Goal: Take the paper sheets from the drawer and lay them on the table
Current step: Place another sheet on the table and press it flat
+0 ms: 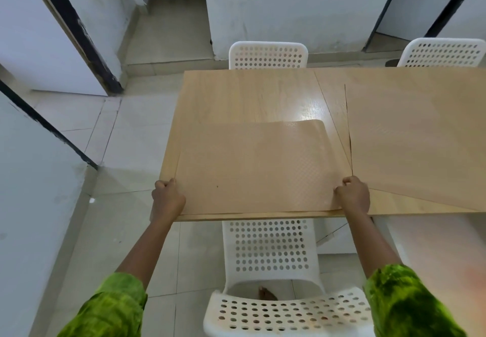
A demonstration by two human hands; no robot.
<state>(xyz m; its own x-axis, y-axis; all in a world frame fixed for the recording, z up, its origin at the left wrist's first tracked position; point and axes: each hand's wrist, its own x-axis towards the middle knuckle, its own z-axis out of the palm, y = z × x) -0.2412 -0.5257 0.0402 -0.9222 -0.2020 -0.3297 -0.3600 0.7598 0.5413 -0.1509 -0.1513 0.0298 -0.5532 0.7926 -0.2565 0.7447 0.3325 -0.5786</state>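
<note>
left hand (168,196) and right hand (353,194) pinch the near corners of a paper sheet (252,168) on the table (236,92); lower it flat, edges square to the table's near edge.

two sheets (252,168) (415,137) lie side by side on table (236,92).

White perforated chairs (268,55), tiled floor (105,126)

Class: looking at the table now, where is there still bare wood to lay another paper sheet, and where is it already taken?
Bare table lies beyond the near sheet, up to the far chair. The near edge is taken, with the left hand and right hand gripping that sheet's corners. The right sheet fills the right side.
</note>
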